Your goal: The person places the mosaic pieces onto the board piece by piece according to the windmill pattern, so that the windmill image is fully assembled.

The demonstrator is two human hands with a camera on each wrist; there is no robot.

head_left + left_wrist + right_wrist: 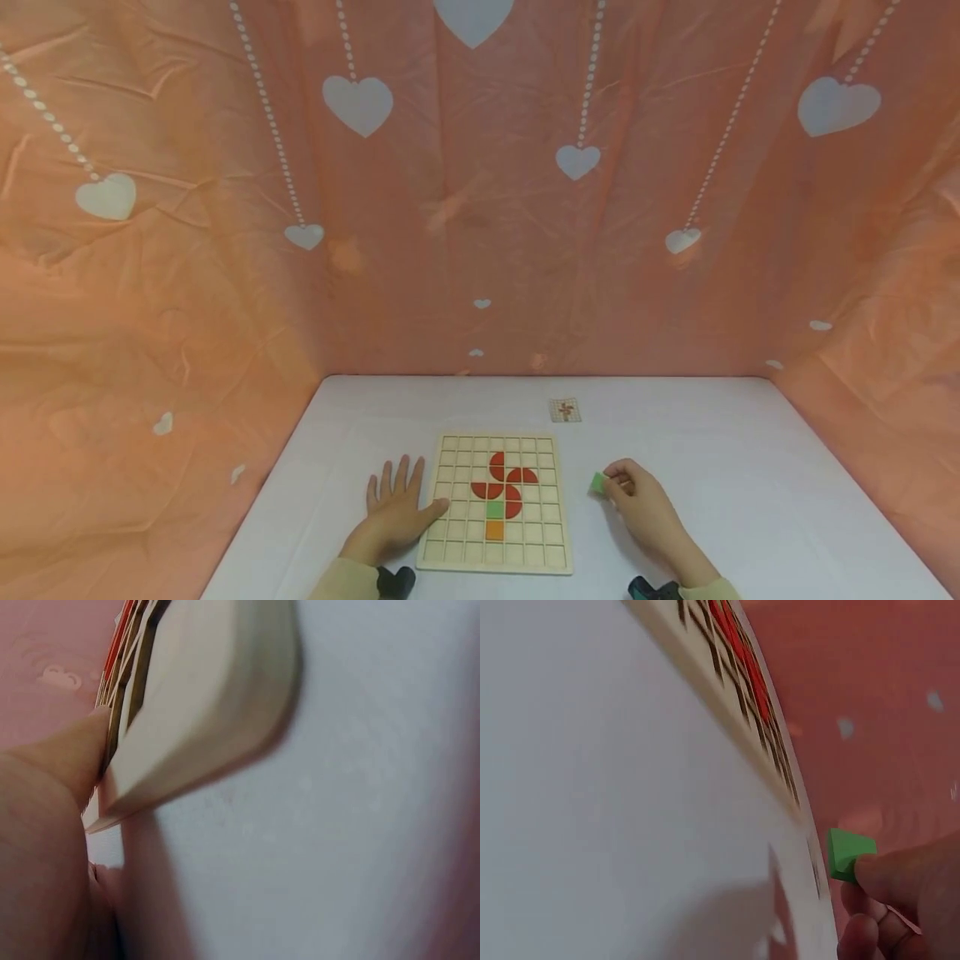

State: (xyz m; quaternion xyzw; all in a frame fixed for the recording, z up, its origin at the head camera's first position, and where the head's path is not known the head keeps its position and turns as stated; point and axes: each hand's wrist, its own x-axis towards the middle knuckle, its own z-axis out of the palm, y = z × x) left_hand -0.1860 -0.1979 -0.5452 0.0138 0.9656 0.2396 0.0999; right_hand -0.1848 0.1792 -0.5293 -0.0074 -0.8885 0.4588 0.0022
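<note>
A wooden grid board (540, 533) lies on the white table, with red quarter-round tiles (513, 502) forming a pinwheel in its cells. Below them sit a green square tile (495, 509) and an orange square tile (495, 530). My left hand (396, 510) is spread flat beside the board, its thumb over the left rim. To the right of the board, my right hand (637, 502) pinches a green tile (597, 483) between thumb and fingers. In the right wrist view that green tile (849, 851) shows thick edges, with the thumb partly covering it.
A small pattern card (565, 410) with a pinwheel picture lies behind the board, to the right. An orange cloth (480, 250) with pale hearts walls off the back and both sides of the white table (712, 467).
</note>
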